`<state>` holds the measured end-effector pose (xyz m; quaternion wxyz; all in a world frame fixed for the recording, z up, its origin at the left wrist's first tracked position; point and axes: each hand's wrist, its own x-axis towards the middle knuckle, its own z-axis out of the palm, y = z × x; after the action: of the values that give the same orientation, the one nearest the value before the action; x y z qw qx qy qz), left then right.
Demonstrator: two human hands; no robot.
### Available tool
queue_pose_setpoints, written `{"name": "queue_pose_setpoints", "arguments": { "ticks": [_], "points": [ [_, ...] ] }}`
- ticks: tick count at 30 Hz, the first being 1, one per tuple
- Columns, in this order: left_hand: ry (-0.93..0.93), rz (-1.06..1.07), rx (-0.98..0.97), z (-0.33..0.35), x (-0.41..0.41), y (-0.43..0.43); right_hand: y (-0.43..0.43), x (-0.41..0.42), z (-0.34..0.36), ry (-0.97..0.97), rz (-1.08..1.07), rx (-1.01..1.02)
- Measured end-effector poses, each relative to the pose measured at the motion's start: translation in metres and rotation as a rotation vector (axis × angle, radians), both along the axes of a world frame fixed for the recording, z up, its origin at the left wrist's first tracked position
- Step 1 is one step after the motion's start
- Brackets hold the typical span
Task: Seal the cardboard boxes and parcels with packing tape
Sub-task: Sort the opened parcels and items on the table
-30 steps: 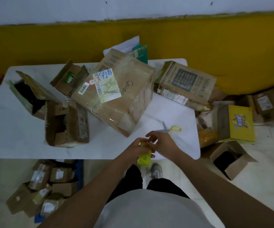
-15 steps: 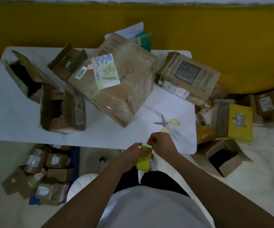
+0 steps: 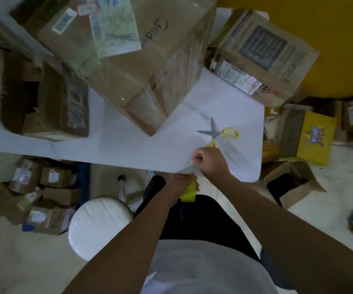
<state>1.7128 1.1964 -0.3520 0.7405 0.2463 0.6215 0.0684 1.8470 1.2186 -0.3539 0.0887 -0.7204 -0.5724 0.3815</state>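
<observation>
My left hand [image 3: 181, 181] grips a yellow roll of packing tape [image 3: 188, 192] just below the table's near edge. My right hand [image 3: 208, 160] pinches the free end of clear tape drawn up from the roll, over the white table [image 3: 129, 149]. A large taped cardboard box [image 3: 126, 60] with a shipping label stands in the middle of the table. Yellow-handled scissors [image 3: 218, 132] lie open on the table just beyond my right hand.
An open small box [image 3: 44, 100] lies on its side at the left of the table. Another printed box [image 3: 264, 54] sits at the back right. Small parcels [image 3: 33, 194] are piled on the floor left, a white stool [image 3: 99, 223] below, open boxes [image 3: 294, 181] on the right.
My view has moved closer to the table and tilted down. My right hand has pulled away from the roll, drawing out a strip of clear tape; my left hand has kept hold of the roll.
</observation>
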Motion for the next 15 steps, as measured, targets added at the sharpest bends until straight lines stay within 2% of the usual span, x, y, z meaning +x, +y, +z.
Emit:
{"name": "queue_pose_setpoints", "arguments": {
  "ticks": [5, 10, 15],
  "points": [
    [0.072, 0.087, -0.019, 0.001, 0.008, 0.004, 0.001, -0.005, 0.007, -0.234, 0.271, -0.011],
    [0.083, 0.211, -0.136, 0.000, 0.008, 0.007, 0.018, 0.007, 0.012, -0.423, 0.191, -0.052],
    [0.343, 0.120, 0.042, -0.004, 0.002, 0.005, 0.026, 0.019, 0.021, -0.482, 0.399, 0.011]
  ]
}}
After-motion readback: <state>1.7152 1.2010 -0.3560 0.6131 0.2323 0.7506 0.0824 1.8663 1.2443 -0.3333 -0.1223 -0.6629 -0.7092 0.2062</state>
